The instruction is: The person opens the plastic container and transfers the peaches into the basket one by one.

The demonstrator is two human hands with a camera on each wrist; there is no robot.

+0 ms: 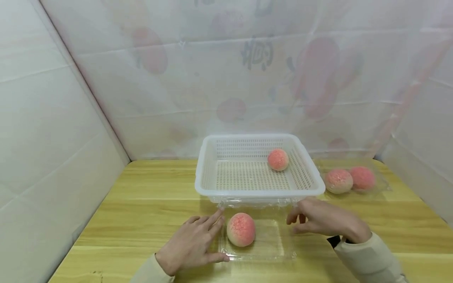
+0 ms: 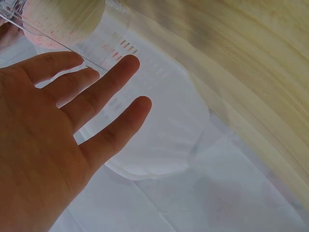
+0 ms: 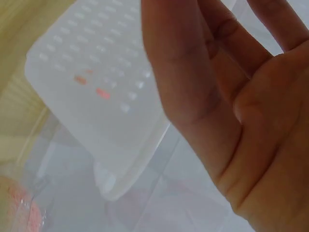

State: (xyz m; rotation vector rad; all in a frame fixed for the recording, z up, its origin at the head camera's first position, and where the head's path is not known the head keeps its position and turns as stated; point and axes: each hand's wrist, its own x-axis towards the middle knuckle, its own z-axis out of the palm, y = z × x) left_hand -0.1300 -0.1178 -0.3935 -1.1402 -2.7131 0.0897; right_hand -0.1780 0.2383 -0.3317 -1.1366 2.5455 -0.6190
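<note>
While the left hand [image 1: 194, 243] lies spread along the clear tray [image 1: 270, 239], the peach [image 1: 241, 230] inside sits just rightward — farther from the loosely bent, empty right hand [image 1: 323, 218]

Right hand [image 3: 246, 145] fills right side, palm showing, fingers spread apart, partly cut off by frame edge. Behind it, white plastic basket [image 3: 96, 116] with rows of slotted holes, tilted in view; orange-pink shows through two or three slots. Lower left: round cream-and-pink fruit [image 3: 17, 210], cut off, clear crinkled plastic [image 3: 40, 215] at it. Yellow wood-grain tabletop [image 3: 21, 21] upper left. Pale backdrop [image 3: 193, 208] below, blurry.
</note>
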